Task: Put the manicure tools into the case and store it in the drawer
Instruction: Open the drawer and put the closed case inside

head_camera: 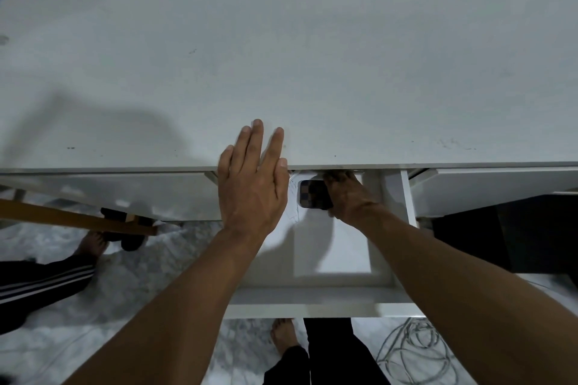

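Note:
A white drawer [319,302] stands pulled out below the front edge of the white desk [312,56]. Inside it, far back under the desk edge, lies a dark checkered case [312,194]. My right hand [347,195] reaches into the drawer and grips the case at its right side; its fingertips are hidden under the desk top. My left hand [253,178] rests flat on the desk's front edge with straight fingers, just left of the drawer. No loose manicure tools are in view.
A sheet of white paper [334,247] lies on the drawer floor. A wooden stool leg [78,219] and another person's foot [92,242] are at the left. A dark cabinet [488,234] stands right of the drawer. Coiled cable [416,350] lies on the floor near my feet.

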Available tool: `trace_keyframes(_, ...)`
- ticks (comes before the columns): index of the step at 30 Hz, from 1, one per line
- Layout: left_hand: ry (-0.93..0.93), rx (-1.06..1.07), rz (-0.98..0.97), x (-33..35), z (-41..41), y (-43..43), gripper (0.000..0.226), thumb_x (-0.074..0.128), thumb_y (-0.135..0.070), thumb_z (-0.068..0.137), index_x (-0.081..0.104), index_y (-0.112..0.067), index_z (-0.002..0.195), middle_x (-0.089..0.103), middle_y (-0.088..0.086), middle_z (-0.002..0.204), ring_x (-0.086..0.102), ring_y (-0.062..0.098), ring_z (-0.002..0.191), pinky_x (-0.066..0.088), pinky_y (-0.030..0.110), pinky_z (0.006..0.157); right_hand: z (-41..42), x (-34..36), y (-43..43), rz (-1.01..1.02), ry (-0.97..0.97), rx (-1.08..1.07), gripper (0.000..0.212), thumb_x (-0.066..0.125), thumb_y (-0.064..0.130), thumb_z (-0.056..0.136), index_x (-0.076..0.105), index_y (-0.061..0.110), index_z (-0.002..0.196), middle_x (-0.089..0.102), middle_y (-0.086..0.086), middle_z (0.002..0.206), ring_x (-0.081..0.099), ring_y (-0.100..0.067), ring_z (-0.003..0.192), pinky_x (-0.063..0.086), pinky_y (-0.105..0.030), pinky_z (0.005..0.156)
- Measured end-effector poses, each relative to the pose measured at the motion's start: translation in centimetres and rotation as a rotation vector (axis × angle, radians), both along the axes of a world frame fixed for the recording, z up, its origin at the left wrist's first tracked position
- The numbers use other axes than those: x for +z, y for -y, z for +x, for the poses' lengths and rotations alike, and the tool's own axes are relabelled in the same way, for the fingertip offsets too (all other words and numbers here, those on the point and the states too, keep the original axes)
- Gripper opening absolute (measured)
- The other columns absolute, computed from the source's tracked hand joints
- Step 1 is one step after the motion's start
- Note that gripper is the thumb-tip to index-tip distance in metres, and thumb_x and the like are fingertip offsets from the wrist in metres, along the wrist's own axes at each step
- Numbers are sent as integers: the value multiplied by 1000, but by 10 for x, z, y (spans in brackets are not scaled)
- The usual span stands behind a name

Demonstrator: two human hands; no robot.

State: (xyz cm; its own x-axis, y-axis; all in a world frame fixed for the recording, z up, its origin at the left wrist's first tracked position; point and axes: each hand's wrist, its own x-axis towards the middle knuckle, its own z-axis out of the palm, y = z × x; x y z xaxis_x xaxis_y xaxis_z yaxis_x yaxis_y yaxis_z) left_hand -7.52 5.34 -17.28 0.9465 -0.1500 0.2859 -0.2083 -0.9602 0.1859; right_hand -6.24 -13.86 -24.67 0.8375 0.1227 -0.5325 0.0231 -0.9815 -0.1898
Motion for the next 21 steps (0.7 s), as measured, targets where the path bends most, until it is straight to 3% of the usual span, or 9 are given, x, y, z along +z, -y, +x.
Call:
trace_keyframes(6, -92, -35, -12, 9, -3, -3, 49, 23, -36, 102, 37, -24, 148, 31, 8, 157, 25, 23, 146, 18, 40, 114, -25, 27, 1, -32, 22, -30, 62, 66, 15, 82, 38, 9, 137, 43, -13, 136, 43, -33, 121, 46, -41, 98)
trace_keyframes(12, -266, -125, -1, 32, -10, -11, 51, 21, -36, 104, 24, -20, 152, 20, 10, 160, 14, 25, 148, 13, 43, 118, -81, 71, 0, 2, 84, -111, 63, 62, 29, 88, 36, 10, 142, 48, -14, 137, 45, -33, 125, 40, -39, 105)
trace_keyframes(21, -447, -299, -63, 22, -127, -18, 53, 22, -38, 103, 26, -16, 152, 25, 4, 159, 20, 17, 147, 10, 37, 120, -155, 117, -20, 34, 125, -183, 57, 53, 37, 94, 38, 9, 141, 45, -15, 144, 41, -33, 133, 36, -42, 110)
